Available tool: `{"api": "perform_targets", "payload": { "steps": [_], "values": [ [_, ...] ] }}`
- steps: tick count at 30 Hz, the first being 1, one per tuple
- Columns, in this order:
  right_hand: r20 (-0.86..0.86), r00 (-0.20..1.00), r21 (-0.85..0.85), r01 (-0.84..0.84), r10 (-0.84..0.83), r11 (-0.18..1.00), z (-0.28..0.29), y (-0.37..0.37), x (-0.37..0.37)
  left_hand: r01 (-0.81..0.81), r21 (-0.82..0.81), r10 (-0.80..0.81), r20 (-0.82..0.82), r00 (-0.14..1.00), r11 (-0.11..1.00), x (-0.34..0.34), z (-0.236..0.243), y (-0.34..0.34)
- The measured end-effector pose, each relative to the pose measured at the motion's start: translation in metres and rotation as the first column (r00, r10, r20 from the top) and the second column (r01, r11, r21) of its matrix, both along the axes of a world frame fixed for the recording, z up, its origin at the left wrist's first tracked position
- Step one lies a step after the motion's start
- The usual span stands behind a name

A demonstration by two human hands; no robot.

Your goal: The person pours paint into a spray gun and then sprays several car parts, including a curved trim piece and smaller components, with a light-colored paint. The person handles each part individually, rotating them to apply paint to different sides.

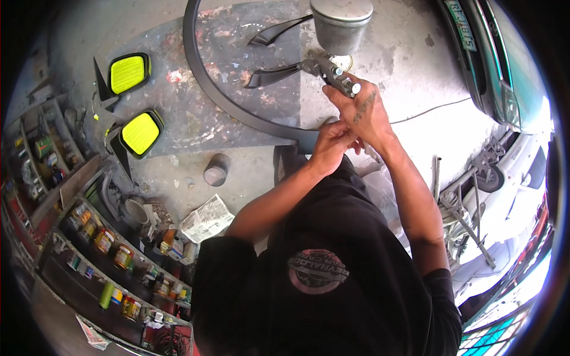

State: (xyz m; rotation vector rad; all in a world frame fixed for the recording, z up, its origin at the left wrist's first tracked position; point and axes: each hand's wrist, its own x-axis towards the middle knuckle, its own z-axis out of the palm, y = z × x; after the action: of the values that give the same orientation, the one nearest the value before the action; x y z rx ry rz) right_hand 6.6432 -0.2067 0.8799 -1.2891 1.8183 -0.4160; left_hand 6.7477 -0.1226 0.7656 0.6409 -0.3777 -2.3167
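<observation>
My right hand [363, 113] grips a metal spray gun [326, 74] with a large grey, lidded cup [341, 26] above it. My left hand [332, 145] is closed just below my right wrist, on something I cannot make out. Past my hands lie two glossy black parts [273, 32], a long curved dark strip [199, 71] and a paint-stained dark board [160, 32]. Two mirror housings with bright yellow faces [127, 72] sit on the left of the board.
Shelves of cans and jars [122, 255] line the lower left, near newspaper [208, 218] and a small grey pot [217, 169]. A teal car [516, 95] is at upper right, with a metal stand [472, 207] and white car below. A thin cord runs rightward along the floor.
</observation>
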Motion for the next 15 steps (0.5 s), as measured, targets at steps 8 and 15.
{"api": "perform_targets", "payload": {
  "steps": [8,15],
  "values": [
    [-0.099,0.982,-0.199,0.140,-0.162,0.970,-0.032,-0.019,-0.009,0.000,0.078,0.003,-0.032,0.999,0.997,-0.007,0.001,-0.027],
    [-0.005,0.994,0.031,-0.108,0.108,0.994,-0.005,-0.018,0.016,0.004,0.079,-0.001,-0.029,1.000,0.997,0.017,-0.005,-0.019]
  ]
}}
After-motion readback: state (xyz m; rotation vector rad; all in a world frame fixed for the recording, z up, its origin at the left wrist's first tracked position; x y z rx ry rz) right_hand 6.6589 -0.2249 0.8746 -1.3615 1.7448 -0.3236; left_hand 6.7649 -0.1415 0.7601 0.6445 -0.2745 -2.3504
